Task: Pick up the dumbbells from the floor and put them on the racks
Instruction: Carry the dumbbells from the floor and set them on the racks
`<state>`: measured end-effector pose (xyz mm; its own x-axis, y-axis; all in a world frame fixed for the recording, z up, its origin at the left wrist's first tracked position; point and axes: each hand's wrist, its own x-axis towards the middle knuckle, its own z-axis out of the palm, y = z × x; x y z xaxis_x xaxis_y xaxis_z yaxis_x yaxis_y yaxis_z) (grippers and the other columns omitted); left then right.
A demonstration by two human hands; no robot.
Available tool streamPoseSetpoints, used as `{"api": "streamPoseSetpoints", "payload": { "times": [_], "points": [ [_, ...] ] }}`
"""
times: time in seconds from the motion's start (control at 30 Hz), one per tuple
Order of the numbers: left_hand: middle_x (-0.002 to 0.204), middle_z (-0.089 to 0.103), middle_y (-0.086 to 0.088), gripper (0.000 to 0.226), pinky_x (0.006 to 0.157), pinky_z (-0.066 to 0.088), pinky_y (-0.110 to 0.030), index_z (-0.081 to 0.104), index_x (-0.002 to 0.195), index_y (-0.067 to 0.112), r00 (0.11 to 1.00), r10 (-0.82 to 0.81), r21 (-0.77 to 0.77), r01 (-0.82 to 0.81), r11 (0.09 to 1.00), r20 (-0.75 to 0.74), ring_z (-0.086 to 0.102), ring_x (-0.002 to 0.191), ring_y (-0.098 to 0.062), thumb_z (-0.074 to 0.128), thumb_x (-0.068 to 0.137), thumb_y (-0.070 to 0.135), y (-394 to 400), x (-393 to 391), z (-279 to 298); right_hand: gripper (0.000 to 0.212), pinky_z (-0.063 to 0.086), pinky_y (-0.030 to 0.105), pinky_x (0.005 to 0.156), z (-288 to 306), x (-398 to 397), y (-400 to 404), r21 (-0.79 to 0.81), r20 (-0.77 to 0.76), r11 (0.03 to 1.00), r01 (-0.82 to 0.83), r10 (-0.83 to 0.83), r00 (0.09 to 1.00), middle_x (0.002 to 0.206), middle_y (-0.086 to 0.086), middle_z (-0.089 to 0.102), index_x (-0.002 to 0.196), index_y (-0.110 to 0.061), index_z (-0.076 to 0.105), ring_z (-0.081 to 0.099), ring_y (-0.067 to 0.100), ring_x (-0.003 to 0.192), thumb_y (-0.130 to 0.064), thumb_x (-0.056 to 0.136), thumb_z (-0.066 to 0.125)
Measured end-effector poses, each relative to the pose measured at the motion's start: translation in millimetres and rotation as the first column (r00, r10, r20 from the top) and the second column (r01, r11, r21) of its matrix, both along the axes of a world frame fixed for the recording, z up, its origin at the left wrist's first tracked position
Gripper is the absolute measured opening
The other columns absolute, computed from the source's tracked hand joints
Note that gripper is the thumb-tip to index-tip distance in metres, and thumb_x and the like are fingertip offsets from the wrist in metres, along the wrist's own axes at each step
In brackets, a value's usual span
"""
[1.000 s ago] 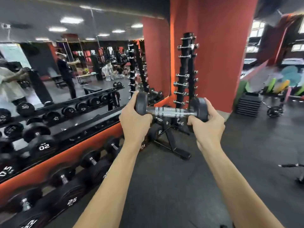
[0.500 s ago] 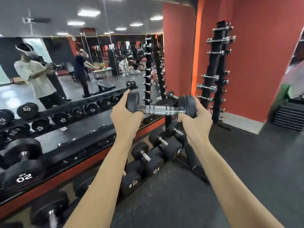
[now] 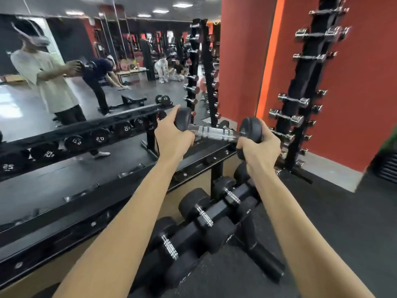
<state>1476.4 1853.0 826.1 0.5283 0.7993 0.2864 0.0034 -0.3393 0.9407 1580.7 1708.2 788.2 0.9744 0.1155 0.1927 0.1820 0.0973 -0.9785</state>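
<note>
I hold a black dumbbell (image 3: 214, 132) with a chrome handle out in front of me, level, above the right end of the long black rack (image 3: 103, 203). My left hand (image 3: 174, 138) grips its left head and my right hand (image 3: 258, 150) grips its right head. The upper shelf of the rack under the dumbbell is bare. Three black hex dumbbells (image 3: 206, 214) lie side by side on the rack's lower tier, below my forearms.
A tall black vertical rack (image 3: 300, 100) with small chrome dumbbells stands against the red wall to the right. A wall mirror (image 3: 75, 78) behind the long rack reflects me, other people and more dumbbells. Dark rubber floor (image 3: 335, 222) spreads to the right.
I have stepped closer to the long rack and turned left. The dumbbell, still held by both hands, now hangs lower over the rack's right end; the vertical rack has shifted right.
</note>
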Motion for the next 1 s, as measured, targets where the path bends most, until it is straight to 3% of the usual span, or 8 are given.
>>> {"api": "streamPoseSetpoints", "payload": {
  "times": [0.1, 0.2, 0.3, 0.43, 0.5, 0.73, 0.9, 1.0],
  "points": [
    [0.124, 0.060, 0.008, 0.095, 0.050, 0.053, -0.024, 0.060, 0.147, 0.030, 0.999, -0.019, 0.041, 0.021, 0.999, -0.051, 0.069, 0.097, -0.020, 0.067, 0.064, -0.017, 41.4, 65.7, -6.7, 0.072, 0.059, 0.030, 0.069, -7.7, 59.5, 36.7, -0.029, -0.035, 0.999, 0.033, -0.034, 0.999, 0.086, -0.010, 0.069, 0.127, -0.027, 0.073, 0.054, 0.010, 0.067, 0.003, 0.061, 0.070],
    [0.126, 0.062, 0.003, 0.088, 0.056, 0.056, -0.020, 0.059, 0.147, 0.024, 0.994, -0.042, 0.081, 0.050, 0.995, -0.103, 0.068, 0.099, -0.016, 0.067, 0.070, -0.017, 90.2, 126.5, -20.4, 0.079, 0.057, 0.025, 0.078, -20.7, 107.1, 78.4, 0.004, -0.112, 0.998, 0.069, -0.068, 0.991, 0.099, -0.018, 0.070, 0.140, -0.022, 0.067, 0.056, -0.003, 0.074, 0.009, 0.068, 0.072],
    [0.130, 0.068, -0.007, 0.083, 0.084, 0.063, -0.039, 0.061, 0.147, 0.018, 0.984, -0.065, 0.183, 0.096, 0.978, -0.164, 0.065, 0.114, -0.027, 0.070, 0.071, -0.015, 142.9, 188.1, -41.9, 0.079, 0.056, 0.027, 0.090, -45.0, 151.3, 128.1, 0.047, -0.218, 0.988, 0.148, -0.135, 0.967, 0.096, -0.021, 0.065, 0.144, -0.017, 0.062, 0.058, 0.008, 0.089, 0.015, 0.072, 0.071],
    [0.116, 0.069, -0.004, 0.075, 0.083, 0.060, -0.041, 0.067, 0.139, 0.015, 0.942, -0.137, 0.191, 0.202, 0.961, -0.306, 0.066, 0.108, -0.030, 0.069, 0.071, -0.016, 216.6, 265.1, -68.3, 0.077, 0.058, 0.029, 0.095, -84.2, 212.1, 203.9, 0.029, -0.352, 0.964, 0.265, -0.239, 0.905, 0.095, -0.014, 0.071, 0.141, -0.015, 0.065, 0.065, 0.013, 0.095, 0.012, 0.069, 0.072],
    [0.122, 0.070, -0.009, 0.076, 0.087, 0.060, -0.043, 0.066, 0.140, 0.015, 0.910, -0.175, 0.194, 0.262, 0.945, -0.376, 0.065, 0.107, -0.029, 0.070, 0.071, -0.014, 247.6, 298.7, -84.7, 0.082, 0.059, 0.034, 0.099, -107.1, 236.9, 234.0, -0.021, -0.410, 0.958, 0.286, -0.270, 0.871, 0.120, -0.004, 0.075, 0.145, -0.017, 0.062, 0.069, 0.017, 0.109, 0.007, 0.068, 0.075],
    [0.113, 0.071, -0.009, 0.077, 0.075, 0.053, -0.029, 0.074, 0.129, 0.014, 0.800, -0.231, 0.103, 0.341, 0.934, -0.554, 0.065, 0.106, -0.028, 0.072, 0.057, -0.015, 328.4, 381.4, -153.9, 0.083, 0.064, 0.040, 0.089, -170.1, 304.0, 306.9, -0.145, -0.523, 0.940, 0.308, -0.337, 0.783, 0.124, -0.003, 0.070, 0.150, -0.021, 0.056, 0.070, 0.019, 0.100, 0.007, 0.073, 0.072],
    [0.111, 0.071, -0.010, 0.074, 0.074, 0.054, -0.030, 0.074, 0.126, 0.011, 0.729, -0.253, 0.096, 0.401, 0.911, -0.636, 0.062, 0.101, -0.025, 0.072, 0.057, -0.016, 355.7, 423.3, -195.6, 0.083, 0.064, 0.033, 0.083, -210.6, 334.7, 335.9, -0.266, -0.580, 0.914, 0.307, -0.406, 0.706, 0.146, 0.002, 0.061, 0.156, -0.020, 0.048, 0.068, 0.018, 0.103, 0.009, 0.080, 0.069],
    [0.113, 0.073, -0.012, 0.074, 0.075, 0.053, -0.028, 0.074, 0.127, 0.014, 0.683, -0.270, 0.095, 0.445, 0.890, -0.679, 0.062, 0.099, -0.024, 0.070, 0.058, -0.014, 365.4, 446.2, -215.9, 0.079, 0.062, 0.031, 0.082, -230.2, 347.6, 344.3, -0.286, -0.643, 0.906, 0.311, -0.422, 0.639, 0.133, 0.002, 0.065, 0.154, -0.019, 0.049, 0.068, 0.021, 0.100, 0.011, 0.083, 0.066]
  ]
}}
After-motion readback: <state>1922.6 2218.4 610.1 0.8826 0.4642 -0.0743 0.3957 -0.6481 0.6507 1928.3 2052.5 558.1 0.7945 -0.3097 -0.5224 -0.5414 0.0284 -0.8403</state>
